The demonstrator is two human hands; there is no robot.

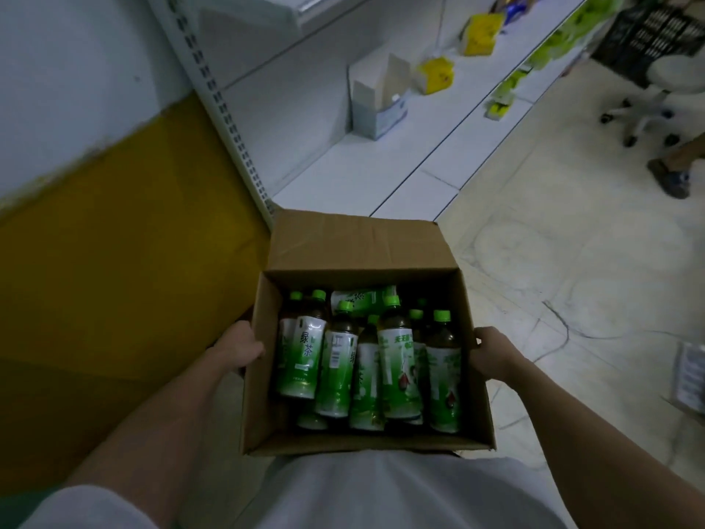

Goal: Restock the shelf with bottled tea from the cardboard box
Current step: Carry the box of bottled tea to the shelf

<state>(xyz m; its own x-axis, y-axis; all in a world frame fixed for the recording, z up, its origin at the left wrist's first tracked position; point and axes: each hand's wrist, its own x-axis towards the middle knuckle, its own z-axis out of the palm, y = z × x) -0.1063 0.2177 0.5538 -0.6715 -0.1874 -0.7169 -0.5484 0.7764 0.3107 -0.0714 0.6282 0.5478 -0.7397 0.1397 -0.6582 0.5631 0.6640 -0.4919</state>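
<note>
Cardboard box (pixel 358 250) held at waist level, far flap open toward the shelf (pixel 400 158). Left hand (pixel 238 347) grips the box's left wall, right hand (pixel 492 355) grips the right wall, fingers curled around the sides. Tea bottles (pixel 396 372) with green caps loose inside, mostly leaning, one lying flat at the far wall. Small white carton (pixel 375 105) and yellow packs (pixel 435 74) sit further along the shelf.

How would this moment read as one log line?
carrying | both hands, left hand and right hand, grip cardboard box | tea bottles inside | shelf ahead
</note>
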